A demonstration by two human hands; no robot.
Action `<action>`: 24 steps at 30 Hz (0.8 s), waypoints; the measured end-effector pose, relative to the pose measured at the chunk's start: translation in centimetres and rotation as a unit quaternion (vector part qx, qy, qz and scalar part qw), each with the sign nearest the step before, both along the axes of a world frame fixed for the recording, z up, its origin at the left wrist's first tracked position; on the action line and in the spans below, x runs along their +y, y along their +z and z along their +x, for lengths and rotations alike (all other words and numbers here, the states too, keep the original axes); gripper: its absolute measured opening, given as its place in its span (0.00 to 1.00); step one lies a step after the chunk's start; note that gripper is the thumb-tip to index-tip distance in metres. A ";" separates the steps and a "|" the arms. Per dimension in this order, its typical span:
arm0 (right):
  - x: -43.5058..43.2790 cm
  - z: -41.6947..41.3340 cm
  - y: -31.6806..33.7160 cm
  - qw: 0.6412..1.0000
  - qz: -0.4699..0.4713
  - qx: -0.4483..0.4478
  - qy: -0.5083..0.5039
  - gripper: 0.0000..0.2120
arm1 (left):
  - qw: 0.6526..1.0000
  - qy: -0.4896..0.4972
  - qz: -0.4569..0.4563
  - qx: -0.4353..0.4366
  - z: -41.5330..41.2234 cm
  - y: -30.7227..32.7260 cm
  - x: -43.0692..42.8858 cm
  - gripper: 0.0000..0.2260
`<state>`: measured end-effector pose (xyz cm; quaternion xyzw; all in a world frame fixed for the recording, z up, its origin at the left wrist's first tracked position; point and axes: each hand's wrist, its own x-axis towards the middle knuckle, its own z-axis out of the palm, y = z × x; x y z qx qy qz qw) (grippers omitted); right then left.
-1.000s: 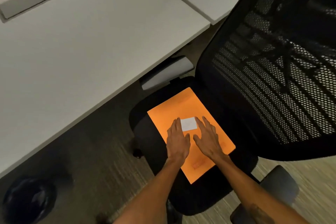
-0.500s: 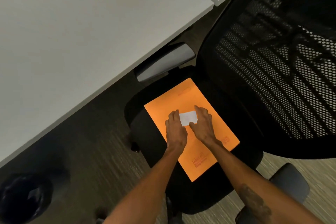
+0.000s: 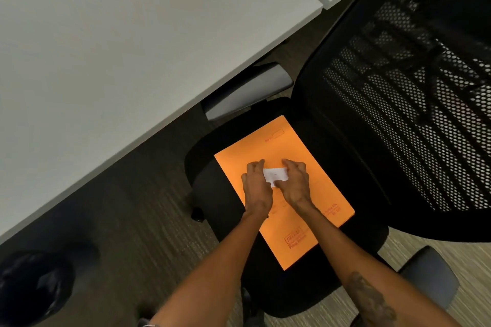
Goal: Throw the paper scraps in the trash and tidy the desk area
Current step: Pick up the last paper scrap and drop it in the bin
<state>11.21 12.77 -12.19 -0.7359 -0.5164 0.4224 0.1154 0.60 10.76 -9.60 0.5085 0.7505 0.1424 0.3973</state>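
Note:
A small white paper scrap [image 3: 275, 175] lies over an orange envelope [image 3: 297, 236] that rests on the black seat of an office chair [image 3: 212, 194]. My left hand [image 3: 256, 188] pinches the scrap's left edge. My right hand [image 3: 296, 184] grips its right edge, thumb under the lower corner. The scrap looks slightly lifted and bent between the two hands. A black trash bin [image 3: 34, 287] with a dark liner stands on the floor at the lower left.
A white desk [image 3: 119, 48] fills the upper left, its edge running diagonally just above the chair's grey armrest [image 3: 247, 90]. The black mesh chair back [image 3: 414, 103] rises on the right. A second armrest [image 3: 430, 273] sits at lower right. Carpet covers the floor.
Both hands went from lying flat beside the scrap to closing on its two edges. The scrap has bent and lifted between them. The camera has dipped closer.

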 end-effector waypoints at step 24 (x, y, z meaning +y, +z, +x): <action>-4.9 -11.4 5.2 0.973 0.030 0.147 0.175 0.04 | 0.993 0.098 0.005 -0.064 -14.1 3.0 -7.3 0.03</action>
